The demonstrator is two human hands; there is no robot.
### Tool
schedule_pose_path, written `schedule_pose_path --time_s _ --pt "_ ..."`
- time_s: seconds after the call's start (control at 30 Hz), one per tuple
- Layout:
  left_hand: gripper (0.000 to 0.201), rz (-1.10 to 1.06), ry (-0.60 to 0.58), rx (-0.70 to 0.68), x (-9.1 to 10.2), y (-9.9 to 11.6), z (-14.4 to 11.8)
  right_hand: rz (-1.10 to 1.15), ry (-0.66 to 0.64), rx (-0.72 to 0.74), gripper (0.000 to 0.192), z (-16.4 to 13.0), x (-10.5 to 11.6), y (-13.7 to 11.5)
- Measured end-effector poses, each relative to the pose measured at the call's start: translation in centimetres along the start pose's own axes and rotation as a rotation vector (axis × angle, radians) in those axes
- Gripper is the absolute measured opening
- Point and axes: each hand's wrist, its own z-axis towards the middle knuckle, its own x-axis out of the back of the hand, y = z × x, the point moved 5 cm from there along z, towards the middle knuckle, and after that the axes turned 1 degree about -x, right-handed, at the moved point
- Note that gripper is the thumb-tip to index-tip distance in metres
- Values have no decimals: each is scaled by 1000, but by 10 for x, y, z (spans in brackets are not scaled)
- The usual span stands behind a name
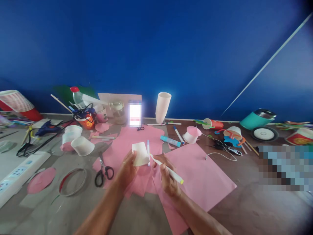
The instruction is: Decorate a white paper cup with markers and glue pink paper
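Note:
My left hand point(128, 168) is closed on the edge of a small, squarish white paper piece point(140, 154); whether it is flat or curved I cannot tell. Between the fingers of my right hand point(168, 178) is a white marker point(171, 171) with a yellow end, its tip close to the paper's right edge. A slim blue-and-white pen point(148, 147) shows just beside that edge. Pink paper sheets point(195, 173) lie under and around both hands. Black-handled scissors point(104, 171) rest to the left of my left hand.
A glue stick point(170, 141), a blue marker point(178, 135) and a pink-topped paper cup point(192, 135) lie beyond my right hand. White cups point(82, 146), a tape ring point(72, 182) and a power strip point(19, 174) are on the left. A bright phone point(135, 114) stands behind.

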Motion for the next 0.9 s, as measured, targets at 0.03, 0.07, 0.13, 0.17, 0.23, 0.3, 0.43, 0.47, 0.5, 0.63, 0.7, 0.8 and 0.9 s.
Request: schedule_pose_path --time_s 0.03,0.07,0.13,0.17,0.23,0.3,0.43,0.47,0.5,0.63,0.7,0.8,0.9 --pt "25 12 -2 2 0 1 0 62 20 -72 37 0 0 5" --pt "25 13 -6 4 0 1 0 129 47 -147 37 -1 1 11" --pt "25 -3 -20 1 -1 2 -1 249 94 -284 37 -3 0 24" --pt "25 -11 -25 -4 -2 2 -1 289 107 -330 36 -4 -1 28" --pt "25 -20 -26 -15 -2 2 -1 324 109 -385 34 -5 -2 33" --pt "24 -2 -19 -19 -1 1 0 312 99 -407 30 -5 -2 32" --pt "22 68 -27 -16 -3 0 0 182 71 -363 23 -3 -1 23" --pt "23 76 -36 -12 -4 0 -1 128 56 -336 21 -2 -1 20" --pt "23 81 -48 -9 -5 0 -2 72 38 -308 19 -2 -1 17" --pt "21 100 -67 -43 -12 4 -8 -63 -22 -211 15 -2 -3 11" --pt "22 97 -59 -44 -15 6 -10 -75 -44 -184 14 -2 -4 11" --pt "28 86 -40 -20 -19 8 -12 -80 -57 -155 13 -3 -4 11" --pt "29 81 -30 -23 -22 9 -12 -77 -59 -131 13 -3 -4 11"
